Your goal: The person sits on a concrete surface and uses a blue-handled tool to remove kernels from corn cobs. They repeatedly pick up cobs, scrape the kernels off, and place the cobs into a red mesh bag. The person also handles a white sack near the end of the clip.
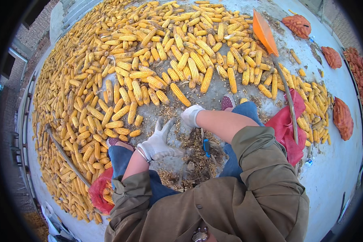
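Note:
My left hand (161, 143), in a white knit glove, is over the concrete floor with its fingers spread and nothing in them. Just beyond it, my right hand (191, 115) wears a matching glove. Its fingers are curled and mostly hidden from above. The lower end of a yellow corn ear (180, 94) lies close to that hand; I cannot tell whether they touch. Between my legs, a blue-and-black tool (206, 147) rests on a heap of loose kernels and husk debris (196, 163). A wide pile of husked corn ears (133, 54) curves around the front and left.
An orange shovel (264, 33) with a long handle leans at the right across a red mesh sack (287, 130). Left, a pole (68, 157) reaches another red sack (99, 190). Filled sacks (342, 119) stand farther right, near a plastic bottle (308, 162).

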A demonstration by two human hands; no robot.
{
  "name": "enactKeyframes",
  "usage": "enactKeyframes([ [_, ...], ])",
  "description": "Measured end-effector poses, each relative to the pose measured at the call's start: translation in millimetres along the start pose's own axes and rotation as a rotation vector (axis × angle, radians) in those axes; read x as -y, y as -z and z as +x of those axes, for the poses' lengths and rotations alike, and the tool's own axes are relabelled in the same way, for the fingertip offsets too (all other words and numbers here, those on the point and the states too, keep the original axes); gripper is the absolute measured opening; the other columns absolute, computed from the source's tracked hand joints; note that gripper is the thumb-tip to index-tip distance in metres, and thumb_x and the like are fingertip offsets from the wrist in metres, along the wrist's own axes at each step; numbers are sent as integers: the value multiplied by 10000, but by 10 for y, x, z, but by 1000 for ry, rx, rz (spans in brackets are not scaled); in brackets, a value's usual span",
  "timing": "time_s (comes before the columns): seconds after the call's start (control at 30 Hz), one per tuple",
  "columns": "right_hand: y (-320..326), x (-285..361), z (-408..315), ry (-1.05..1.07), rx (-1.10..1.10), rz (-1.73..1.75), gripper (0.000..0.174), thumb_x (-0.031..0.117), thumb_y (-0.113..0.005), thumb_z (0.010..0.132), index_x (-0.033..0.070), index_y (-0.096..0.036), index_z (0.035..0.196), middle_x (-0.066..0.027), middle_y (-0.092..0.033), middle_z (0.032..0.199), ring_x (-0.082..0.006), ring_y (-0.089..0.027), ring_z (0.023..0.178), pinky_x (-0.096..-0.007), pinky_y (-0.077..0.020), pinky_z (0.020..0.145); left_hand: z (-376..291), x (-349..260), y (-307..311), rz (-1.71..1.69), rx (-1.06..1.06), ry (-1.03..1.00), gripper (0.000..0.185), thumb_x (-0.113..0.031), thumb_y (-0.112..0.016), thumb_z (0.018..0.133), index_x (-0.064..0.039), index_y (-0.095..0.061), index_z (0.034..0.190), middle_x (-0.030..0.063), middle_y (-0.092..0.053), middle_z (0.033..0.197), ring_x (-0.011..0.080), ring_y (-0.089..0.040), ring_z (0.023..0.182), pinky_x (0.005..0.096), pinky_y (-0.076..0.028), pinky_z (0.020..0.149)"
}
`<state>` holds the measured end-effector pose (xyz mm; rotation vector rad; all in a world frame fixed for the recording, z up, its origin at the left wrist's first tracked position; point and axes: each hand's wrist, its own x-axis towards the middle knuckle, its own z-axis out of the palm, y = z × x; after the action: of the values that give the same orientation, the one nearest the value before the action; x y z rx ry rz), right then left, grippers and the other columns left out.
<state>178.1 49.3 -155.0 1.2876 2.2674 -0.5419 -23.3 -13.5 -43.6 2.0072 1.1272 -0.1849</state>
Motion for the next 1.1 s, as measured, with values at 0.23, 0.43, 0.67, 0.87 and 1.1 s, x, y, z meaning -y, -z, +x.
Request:
enactKeyframes([
  [0.23, -318, -1154, 375, -437, -145, 162, 323, 220, -537, 893, 104, -650, 1172, -163, -625, 1218, -323, -642, 1091, -444, -522, 873, 6, 114, -12, -24, -485, 96, 1145, -537, -821, 649, 60, -278, 1462, 314, -231, 1499, 416, -340, 1374, 415, -319, 1129],
  [0.43, -462, -1699, 973, -711, -240, 481, 456, 336, -543, 902, 248, -512, 1347, -244, -307, 1479, -396, -530, 1216, -487, -447, 988, -20, 177, -3, 143, -324, 78, 790, -639, -624, 804, 1, -557, 1262, 208, -525, 1328, 406, -526, 1187, 436, -426, 1012],
  [0.67, -674, -1887, 1246, -779, -263, 633, 451, 409, -586, 901, 236, -546, 1316, -236, -396, 1396, -389, -561, 1170, -459, -462, 981, -51, 181, 7, 203, -177, 131, 805, -657, -565, 839, -15, -514, 1321, 204, -512, 1342, 411, -523, 1198, 458, -442, 995],
  [0.87, -1065, -1480, 1095, -972, -140, 666, 419, 302, -606, 899, 275, -549, 1314, -183, -477, 1271, -375, -558, 1173, -455, -468, 976, -111, 48, 32, 191, -138, 78, 800, -663, -526, 859, -23, -499, 1337, 198, -510, 1341, 403, -526, 1194, 457, -454, 979],
  [1.1, -742, -556, 617, -754, -131, 748, 782, 244, -704, 743, 109, -383, 1442, -229, -542, 1282, -350, -593, 1151, -401, -474, 977, -105, 5, 25, 270, -147, 88, 757, -622, -563, 845, -23, -504, 1302, 185, -545, 1254, 366, -543, 1149, 454, -482, 911],
])
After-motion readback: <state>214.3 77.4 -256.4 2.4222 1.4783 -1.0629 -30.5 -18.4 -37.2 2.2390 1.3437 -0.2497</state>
